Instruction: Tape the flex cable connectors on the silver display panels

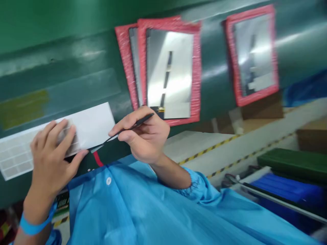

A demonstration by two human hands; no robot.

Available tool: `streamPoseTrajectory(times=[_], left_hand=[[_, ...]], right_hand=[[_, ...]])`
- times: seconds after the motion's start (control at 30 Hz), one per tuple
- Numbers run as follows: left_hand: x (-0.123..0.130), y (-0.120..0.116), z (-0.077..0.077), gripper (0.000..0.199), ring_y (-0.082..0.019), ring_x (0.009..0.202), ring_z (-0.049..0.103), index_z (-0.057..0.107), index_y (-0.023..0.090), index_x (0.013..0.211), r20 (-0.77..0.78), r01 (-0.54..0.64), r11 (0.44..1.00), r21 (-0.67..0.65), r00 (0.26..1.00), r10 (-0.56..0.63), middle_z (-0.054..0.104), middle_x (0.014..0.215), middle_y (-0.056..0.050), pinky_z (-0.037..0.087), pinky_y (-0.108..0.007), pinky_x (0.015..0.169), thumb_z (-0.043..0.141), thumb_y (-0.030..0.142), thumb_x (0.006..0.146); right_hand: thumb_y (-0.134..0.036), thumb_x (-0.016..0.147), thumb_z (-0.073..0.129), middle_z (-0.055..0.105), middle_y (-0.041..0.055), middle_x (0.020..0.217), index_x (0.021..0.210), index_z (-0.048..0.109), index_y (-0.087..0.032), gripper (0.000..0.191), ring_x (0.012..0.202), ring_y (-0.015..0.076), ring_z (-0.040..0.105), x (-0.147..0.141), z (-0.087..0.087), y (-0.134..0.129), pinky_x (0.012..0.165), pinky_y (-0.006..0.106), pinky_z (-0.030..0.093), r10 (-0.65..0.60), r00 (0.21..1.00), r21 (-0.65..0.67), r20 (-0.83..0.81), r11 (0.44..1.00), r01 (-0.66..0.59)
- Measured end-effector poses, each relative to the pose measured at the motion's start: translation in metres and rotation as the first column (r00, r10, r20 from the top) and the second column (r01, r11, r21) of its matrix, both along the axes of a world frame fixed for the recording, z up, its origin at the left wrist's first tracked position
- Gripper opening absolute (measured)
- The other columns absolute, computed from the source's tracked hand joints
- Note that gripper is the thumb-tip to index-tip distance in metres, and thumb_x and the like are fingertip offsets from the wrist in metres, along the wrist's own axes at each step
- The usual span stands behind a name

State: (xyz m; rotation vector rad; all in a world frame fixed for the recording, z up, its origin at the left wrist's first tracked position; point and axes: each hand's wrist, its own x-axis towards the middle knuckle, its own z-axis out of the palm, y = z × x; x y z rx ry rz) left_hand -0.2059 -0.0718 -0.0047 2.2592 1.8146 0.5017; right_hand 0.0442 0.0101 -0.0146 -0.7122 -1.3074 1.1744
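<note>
My left hand (52, 153) lies with its fingers spread on a white sheet (95, 122) that carries rows of greyish rectangular stickers (19, 154). Its thumb reaches to the sheet's near edge. Held between the thumb and fingers of my right hand (150, 136) are black tweezers (139, 122), pointing down to the left. Their tip is at a small translucent piece (97, 148) beside my left thumb; whether the tips grip it I cannot tell. Just under that piece a short red strip (97, 159) shows.
Flat panels with silvery backs (176, 68) lie on pink bubble-wrap bags (195, 75) behind my right hand. Another such panel (254, 54) is farther right. The green work surface (214, 68) carries a yellow patch (24, 107). Blue crates (291, 190) stand at lower right.
</note>
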Motion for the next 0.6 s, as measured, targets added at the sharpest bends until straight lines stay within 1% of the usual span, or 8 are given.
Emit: streamPoseTrajectory(times=[0.07,0.17,0.23,0.3,0.37,0.47,0.53,0.6], left_hand=[[0.000,0.004,0.008,0.068,-0.053,0.155,0.047,0.051,0.038,0.163,-0.025,-0.003,0.999,-0.038,1.000,0.002,0.053,0.169,-0.011,0.035,-0.074,0.123,0.066,0.052,0.099],[0.015,0.014,0.025,0.068,-0.059,0.154,0.045,0.050,0.044,0.164,-0.048,-0.063,0.995,-0.079,0.997,0.059,0.050,0.172,-0.007,0.026,-0.083,0.122,0.060,0.059,0.098],[0.040,0.026,0.036,0.061,-0.057,0.151,0.049,0.055,0.046,0.159,-0.037,-0.102,0.993,-0.060,0.994,0.100,0.054,0.168,-0.007,0.030,-0.082,0.121,0.063,0.054,0.099],[0.075,0.043,0.040,0.052,-0.050,0.143,0.059,0.063,0.040,0.152,0.037,-0.069,0.998,0.007,0.997,0.069,0.063,0.157,-0.010,0.042,-0.076,0.117,0.068,0.044,0.101],[0.116,0.062,0.036,0.040,-0.040,0.128,0.069,0.071,0.031,0.141,0.156,0.004,0.996,0.092,0.988,-0.019,0.072,0.139,-0.012,0.053,-0.064,0.108,0.071,0.032,0.102],[0.167,0.086,0.017,0.027,-0.033,0.114,0.069,0.078,0.023,0.127,0.292,0.024,0.986,0.166,0.954,-0.072,0.074,0.123,-0.013,0.057,-0.052,0.096,0.069,0.021,0.102],[0.186,0.094,0.005,0.025,-0.033,0.112,0.066,0.080,0.020,0.124,0.316,0.019,0.985,0.171,0.946,-0.074,0.073,0.119,-0.014,0.055,-0.051,0.093,0.068,0.018,0.101],[0.194,0.097,-0.002,0.026,-0.033,0.112,0.064,0.081,0.020,0.124,0.313,0.021,0.987,0.162,0.947,-0.072,0.071,0.119,-0.015,0.054,-0.052,0.093,0.070,0.018,0.100]], right_hand=[[-0.036,0.096,0.087,0.078,-0.0037,0.080,0.096,0.067,-0.027,0.023,0.065,0.0158,0.078,0.029,0.010,0.019,0.058,0.026,0.062,-0.136,0.990,-0.011,0.040,0.991,0.137],[-0.056,0.089,0.091,0.073,-0.0039,0.075,0.090,0.064,-0.027,0.039,0.062,0.0173,0.074,0.089,0.022,0.052,0.059,0.031,0.063,-0.335,0.917,-0.059,0.215,0.933,0.354],[-0.057,0.084,0.094,0.071,-0.0027,0.073,0.087,0.066,-0.027,0.041,0.061,0.0179,0.073,0.126,0.024,0.070,0.058,0.032,0.063,-0.363,0.889,-0.119,0.280,0.905,0.408],[-0.054,0.081,0.097,0.070,-0.0020,0.070,0.084,0.067,-0.026,0.041,0.058,0.0174,0.071,0.150,0.020,0.082,0.053,0.031,0.060,-0.335,0.893,-0.182,0.299,0.899,0.398],[-0.056,0.078,0.099,0.070,-0.0016,0.068,0.081,0.068,-0.025,0.044,0.054,0.0161,0.068,0.159,0.014,0.088,0.046,0.028,0.056,-0.303,0.899,-0.235,0.317,0.893,0.384],[-0.061,0.075,0.099,0.073,-0.0012,0.069,0.079,0.068,-0.024,0.048,0.050,0.0146,0.065,0.156,0.006,0.089,0.040,0.026,0.051,-0.271,0.891,-0.296,0.363,0.873,0.386],[-0.060,0.077,0.098,0.073,-0.0014,0.069,0.080,0.066,-0.025,0.047,0.051,0.0141,0.065,0.153,0.004,0.086,0.041,0.025,0.052,-0.246,0.888,-0.326,0.389,0.864,0.383],[-0.059,0.082,0.095,0.074,-0.0010,0.071,0.082,0.066,-0.025,0.045,0.052,0.0143,0.066,0.152,0.004,0.084,0.043,0.026,0.054,-0.221,0.885,-0.354,0.409,0.856,0.378]])
